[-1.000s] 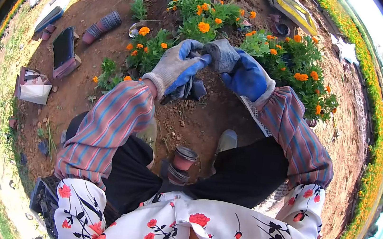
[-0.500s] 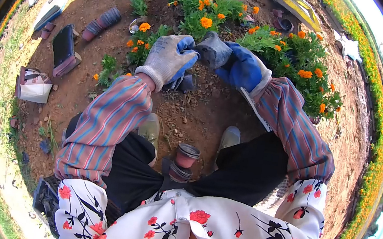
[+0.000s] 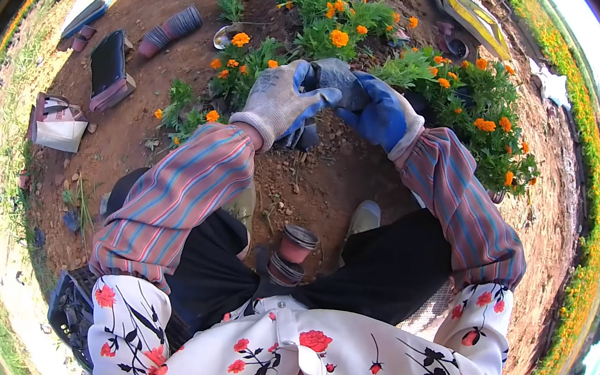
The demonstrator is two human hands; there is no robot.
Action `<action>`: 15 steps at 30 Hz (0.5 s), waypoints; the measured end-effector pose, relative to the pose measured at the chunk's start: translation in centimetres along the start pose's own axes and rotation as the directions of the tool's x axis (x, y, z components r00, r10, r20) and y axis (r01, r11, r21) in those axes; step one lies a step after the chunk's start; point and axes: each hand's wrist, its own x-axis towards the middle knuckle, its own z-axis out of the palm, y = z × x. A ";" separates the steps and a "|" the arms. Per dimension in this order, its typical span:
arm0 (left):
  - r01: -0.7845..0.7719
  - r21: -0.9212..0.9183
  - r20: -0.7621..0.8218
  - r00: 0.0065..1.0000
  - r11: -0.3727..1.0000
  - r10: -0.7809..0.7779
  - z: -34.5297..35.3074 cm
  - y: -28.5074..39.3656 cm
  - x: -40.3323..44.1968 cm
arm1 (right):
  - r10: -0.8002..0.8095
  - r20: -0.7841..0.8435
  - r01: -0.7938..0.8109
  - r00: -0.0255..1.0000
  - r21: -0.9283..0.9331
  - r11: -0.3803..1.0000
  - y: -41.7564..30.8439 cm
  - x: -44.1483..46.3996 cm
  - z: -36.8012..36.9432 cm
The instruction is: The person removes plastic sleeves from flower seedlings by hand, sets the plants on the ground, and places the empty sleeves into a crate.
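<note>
A soft dark grey pot [image 3: 336, 79] is held between my two gloved hands, above the soil. My left hand [image 3: 284, 102], in a grey and blue glove, grips its left side with thumb and fingers. On the other side my right hand [image 3: 380, 113], in a blue glove, is closed round the pot's right side. Crumpled dark pots [image 3: 302, 137] lie on the ground just below my left hand. Between my feet stand reddish pots with dark rims [image 3: 297, 244]. What the held pot contains is hidden.
Orange marigolds [image 3: 338, 38] grow ahead, with more marigold plants [image 3: 484, 125] on the right. On the left lie a stack of pots [image 3: 171, 31], a black tray [image 3: 108, 63] and a white bag [image 3: 60, 124]. A yellow-lined frame [image 3: 474, 18] lies at upper right, a dark crate [image 3: 71, 313] at lower left.
The grey pot has tilted and turned between my hands. My left fingers have shifted around its edge, while both hands stay close together. The whole view has moved slightly.
</note>
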 end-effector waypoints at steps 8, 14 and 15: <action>0.157 -0.629 0.111 0.988 0.762 -0.112 -1.3 0.4 -0.1 | 0.010 0.083 0.001 0.996 -0.138 0.990 0.1 1.3 -2.7; 0.018 -0.773 -0.033 0.997 0.634 -0.069 -6.1 0.9 -0.9 | -0.068 0.157 0.064 0.985 0.031 0.997 -0.7 1.9 -0.7; 0.000 -0.738 -0.138 0.979 0.675 -0.151 -7.8 1.2 -1.1 | -0.060 0.182 0.058 0.982 0.020 0.998 -1.1 2.0 -0.4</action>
